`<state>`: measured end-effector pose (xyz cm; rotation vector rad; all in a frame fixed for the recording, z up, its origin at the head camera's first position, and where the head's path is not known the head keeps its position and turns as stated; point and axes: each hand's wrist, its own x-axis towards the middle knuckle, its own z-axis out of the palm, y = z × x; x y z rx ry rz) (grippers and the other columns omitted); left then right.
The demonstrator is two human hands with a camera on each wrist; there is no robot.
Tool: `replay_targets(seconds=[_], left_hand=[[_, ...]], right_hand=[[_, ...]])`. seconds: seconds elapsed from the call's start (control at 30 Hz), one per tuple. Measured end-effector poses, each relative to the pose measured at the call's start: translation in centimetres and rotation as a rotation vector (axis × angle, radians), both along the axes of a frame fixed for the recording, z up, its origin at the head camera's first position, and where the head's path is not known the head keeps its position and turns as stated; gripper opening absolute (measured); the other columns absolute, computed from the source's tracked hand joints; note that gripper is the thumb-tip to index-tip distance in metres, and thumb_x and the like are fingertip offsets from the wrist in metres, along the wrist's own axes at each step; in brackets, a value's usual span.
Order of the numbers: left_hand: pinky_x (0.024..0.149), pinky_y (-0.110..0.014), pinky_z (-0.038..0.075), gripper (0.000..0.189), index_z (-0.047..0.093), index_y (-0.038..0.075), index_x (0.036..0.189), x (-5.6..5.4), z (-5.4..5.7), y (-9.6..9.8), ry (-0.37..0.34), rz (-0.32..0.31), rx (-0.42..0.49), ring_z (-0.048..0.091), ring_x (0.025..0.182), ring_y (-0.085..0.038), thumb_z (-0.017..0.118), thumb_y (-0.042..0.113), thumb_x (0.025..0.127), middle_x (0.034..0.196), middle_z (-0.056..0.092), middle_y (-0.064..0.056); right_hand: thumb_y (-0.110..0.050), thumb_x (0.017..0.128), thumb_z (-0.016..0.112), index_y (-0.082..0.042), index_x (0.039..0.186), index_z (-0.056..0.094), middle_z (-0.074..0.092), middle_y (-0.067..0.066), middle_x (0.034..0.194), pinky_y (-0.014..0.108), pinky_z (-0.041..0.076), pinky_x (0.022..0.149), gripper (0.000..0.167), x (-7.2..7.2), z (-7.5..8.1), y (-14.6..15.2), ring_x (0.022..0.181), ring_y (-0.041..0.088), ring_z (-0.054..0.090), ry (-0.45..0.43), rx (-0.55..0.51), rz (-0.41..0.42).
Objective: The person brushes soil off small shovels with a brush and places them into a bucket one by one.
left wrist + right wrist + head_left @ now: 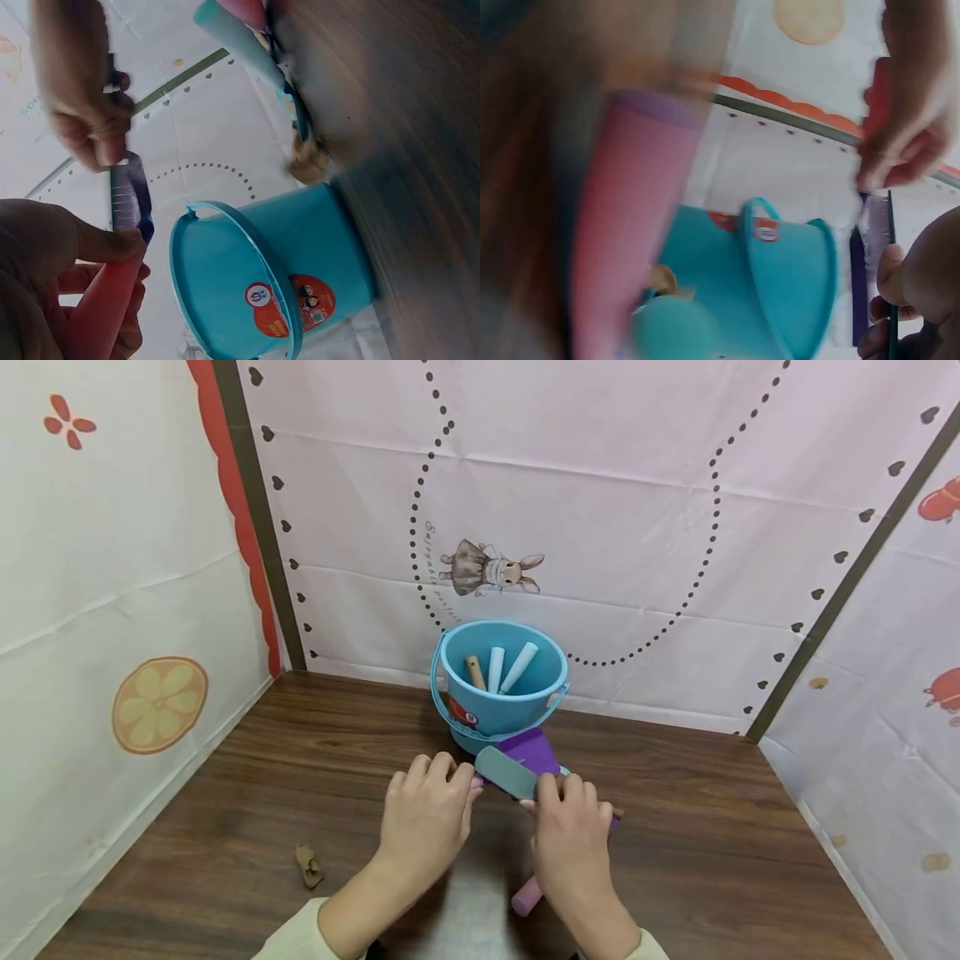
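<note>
My left hand (426, 814) grips the pink handle (101, 307) of a toy shovel with a purple blade (534, 748), which has pale scale marks on it. With its fingers and thumb my right hand (573, 827) pinches a flat grey-green strip (504, 772) with a rounded end. In the head view the strip overlaps the purple blade; in the right wrist view it appears thin and dark, edge-on. Whether strip and blade touch, I cannot tell. Beyond both hands stands a light-blue bucket (501, 714) with several handles sticking up inside.
Another pink handle (527, 896) lies on the wooden table (187, 827) under my right hand. A light-teal handle (240, 43) and a tan lump (307, 161) also lie there. A small crumpled brown piece (308, 866) is at the left. Printed cloth (600, 527) stands behind the bucket.
</note>
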<state>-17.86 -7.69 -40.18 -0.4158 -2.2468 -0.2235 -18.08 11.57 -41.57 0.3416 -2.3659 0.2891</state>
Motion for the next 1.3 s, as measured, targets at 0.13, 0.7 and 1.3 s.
replay_targets(seconds=[0.13, 0.7, 1.3], left_hand=[[0.049, -0.037, 0.037, 0.020, 0.073, 0.009, 0.086, 0.0, 0.1, -0.1, 0.034, -0.010, -0.002, 0.053, 0.066, -0.027, 0.076, 0.028, 0.091, 0.078, 0.060, -0.007], [0.049, -0.037, 0.040, 0.019, 0.075, 0.010, 0.090, 0.0, 0.1, -0.1, 0.019, -0.033, 0.011, 0.056, 0.069, -0.025, 0.080, 0.028, 0.088, 0.079, 0.061, -0.005], [0.049, -0.037, 0.041, 0.020, 0.076, 0.010, 0.095, -0.3, 0.1, -0.4, 0.019, -0.037, 0.021, 0.057, 0.070, -0.026, 0.079, 0.028, 0.088, 0.081, 0.062, -0.006]], right_hand=[[-0.026, 0.085, 0.079, -0.006, 0.090, 0.054, 0.047, 0.010, 0.075, 0.039, 0.028, 0.055, 0.032, -1.0, -0.3, 0.8, 0.066, 0.031, 0.047, 0.023, -0.033, -0.072], [-0.030, 0.088, 0.076, -0.007, 0.089, 0.051, 0.045, 0.008, 0.075, 0.035, 0.026, 0.055, 0.034, 0.4, 0.4, -0.2, 0.066, 0.028, 0.046, -0.060, -0.011, -0.032], [-0.032, 0.090, 0.073, -0.004, 0.089, 0.053, 0.042, 0.008, 0.074, 0.035, 0.025, 0.055, 0.034, 0.1, 1.0, 0.5, 0.065, 0.026, 0.042, -0.009, -0.001, -0.026]])
